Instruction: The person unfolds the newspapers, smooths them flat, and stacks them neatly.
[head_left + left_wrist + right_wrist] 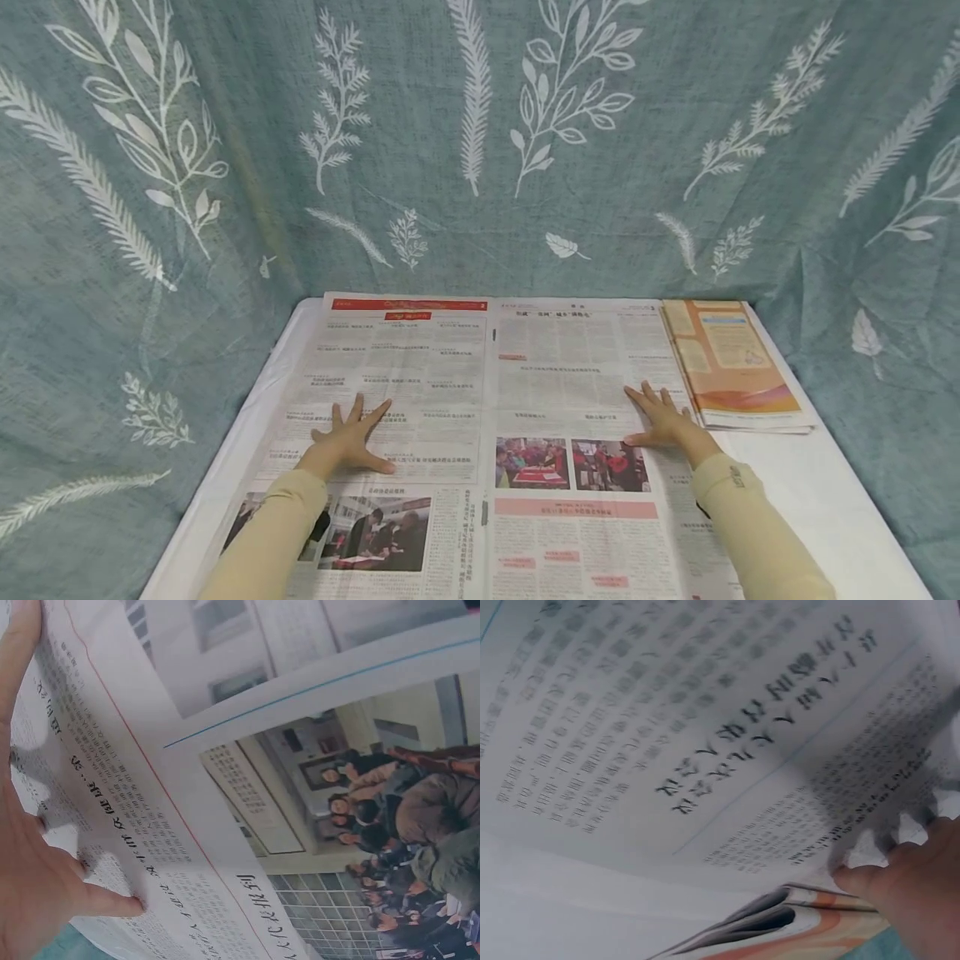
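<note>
An unfolded newspaper (483, 400) lies across the white-covered table, its centre crease running away from me. My left hand (348, 437) rests on the left page with fingers spread; in the left wrist view its fingertips (135, 904) touch the print beside a large photo (360, 825). On the right page, my right hand (663, 421) lies with spread fingers, its thumb beside a colour photo (609, 465). The right wrist view shows that hand's fingers (855, 879) on the small print. Neither hand grips anything.
A folded stack of newspapers (735, 362) with an orange and yellow front lies at the right, overlapping the open sheet's edge. White cloth (825, 500) covers the table. A blue-green curtain (450, 233) with white leaf patterns hangs behind and along both sides.
</note>
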The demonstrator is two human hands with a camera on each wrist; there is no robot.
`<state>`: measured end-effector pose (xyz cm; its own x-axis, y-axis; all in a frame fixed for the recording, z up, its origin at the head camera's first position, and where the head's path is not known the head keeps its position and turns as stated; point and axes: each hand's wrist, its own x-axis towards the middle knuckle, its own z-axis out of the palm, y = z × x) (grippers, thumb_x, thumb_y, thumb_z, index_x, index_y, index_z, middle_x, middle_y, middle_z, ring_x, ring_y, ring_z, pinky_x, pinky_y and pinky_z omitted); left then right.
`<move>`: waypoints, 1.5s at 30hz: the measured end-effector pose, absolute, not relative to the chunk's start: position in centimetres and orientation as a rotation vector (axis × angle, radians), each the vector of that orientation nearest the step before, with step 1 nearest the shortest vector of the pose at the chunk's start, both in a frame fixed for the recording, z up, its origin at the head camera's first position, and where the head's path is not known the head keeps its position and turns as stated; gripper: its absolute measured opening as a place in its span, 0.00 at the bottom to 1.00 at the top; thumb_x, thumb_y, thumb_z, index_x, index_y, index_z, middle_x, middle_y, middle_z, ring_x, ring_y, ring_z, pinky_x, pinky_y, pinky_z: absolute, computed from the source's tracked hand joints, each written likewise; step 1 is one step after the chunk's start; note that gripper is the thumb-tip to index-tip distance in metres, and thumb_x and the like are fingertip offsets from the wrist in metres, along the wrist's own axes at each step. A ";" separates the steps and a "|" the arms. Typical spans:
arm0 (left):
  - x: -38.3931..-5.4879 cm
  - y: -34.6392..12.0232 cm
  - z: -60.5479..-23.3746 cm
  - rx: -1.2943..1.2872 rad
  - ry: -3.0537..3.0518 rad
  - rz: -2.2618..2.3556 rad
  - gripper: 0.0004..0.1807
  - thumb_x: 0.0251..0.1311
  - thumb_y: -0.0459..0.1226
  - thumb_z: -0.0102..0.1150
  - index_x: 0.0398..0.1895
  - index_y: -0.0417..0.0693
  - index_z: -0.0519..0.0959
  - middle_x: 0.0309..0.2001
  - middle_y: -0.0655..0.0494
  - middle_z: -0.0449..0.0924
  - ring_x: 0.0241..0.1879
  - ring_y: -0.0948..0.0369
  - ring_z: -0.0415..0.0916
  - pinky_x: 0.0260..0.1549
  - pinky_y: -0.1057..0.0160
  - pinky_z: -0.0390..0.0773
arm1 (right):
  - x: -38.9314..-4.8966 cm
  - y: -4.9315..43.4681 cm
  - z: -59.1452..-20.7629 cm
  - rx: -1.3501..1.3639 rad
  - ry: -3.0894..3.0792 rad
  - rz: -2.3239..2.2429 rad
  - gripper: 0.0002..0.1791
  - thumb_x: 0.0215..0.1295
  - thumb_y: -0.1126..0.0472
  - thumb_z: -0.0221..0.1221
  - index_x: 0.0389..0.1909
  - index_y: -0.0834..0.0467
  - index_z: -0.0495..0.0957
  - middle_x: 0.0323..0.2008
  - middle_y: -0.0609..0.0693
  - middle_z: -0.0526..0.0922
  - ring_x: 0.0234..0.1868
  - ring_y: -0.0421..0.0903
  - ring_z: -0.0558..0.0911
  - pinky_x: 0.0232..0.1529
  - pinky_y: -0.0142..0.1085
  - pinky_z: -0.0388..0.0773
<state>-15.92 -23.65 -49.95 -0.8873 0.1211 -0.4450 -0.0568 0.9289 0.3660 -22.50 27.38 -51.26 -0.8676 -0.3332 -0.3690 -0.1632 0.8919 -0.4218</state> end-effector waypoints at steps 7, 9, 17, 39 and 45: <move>-15.6 -24.5 -49.8 0.004 2.604 0.515 0.68 0.32 0.61 0.73 0.74 0.49 0.45 0.71 0.28 0.26 0.65 0.23 0.22 0.47 0.15 0.36 | -22.6 26.6 -51.2 -0.411 2.612 -0.538 0.57 0.47 0.44 0.69 0.70 0.64 0.49 0.70 0.74 0.39 0.67 0.79 0.38 0.60 0.75 0.38; -15.5 -24.9 -49.9 -0.008 2.609 0.509 0.68 0.32 0.61 0.73 0.74 0.49 0.44 0.71 0.28 0.26 0.65 0.22 0.23 0.46 0.15 0.37 | -22.6 26.4 -51.4 -0.417 2.618 -0.529 0.57 0.47 0.44 0.69 0.70 0.65 0.49 0.70 0.74 0.40 0.67 0.79 0.38 0.59 0.76 0.39; -15.3 -25.9 -50.0 -0.035 2.601 0.502 0.68 0.33 0.61 0.73 0.74 0.49 0.43 0.71 0.28 0.25 0.64 0.22 0.22 0.45 0.14 0.37 | -22.6 25.7 -51.2 -0.428 2.628 -0.518 0.57 0.47 0.42 0.69 0.70 0.63 0.50 0.70 0.74 0.41 0.67 0.80 0.39 0.59 0.76 0.41; -15.9 -25.0 -49.7 -0.043 2.567 0.562 0.68 0.34 0.57 0.75 0.74 0.48 0.42 0.71 0.28 0.23 0.66 0.24 0.20 0.47 0.15 0.34 | -22.7 26.5 -51.3 -0.376 2.656 -0.483 0.56 0.45 0.43 0.70 0.70 0.62 0.52 0.70 0.73 0.43 0.67 0.79 0.42 0.60 0.75 0.43; -16.1 -25.5 -50.4 -0.053 2.568 0.583 0.71 0.29 0.61 0.75 0.75 0.50 0.41 0.71 0.28 0.23 0.65 0.24 0.18 0.46 0.15 0.32 | -22.5 26.4 -51.3 -0.373 2.646 -0.496 0.56 0.46 0.44 0.70 0.70 0.61 0.51 0.70 0.73 0.42 0.68 0.78 0.41 0.61 0.74 0.42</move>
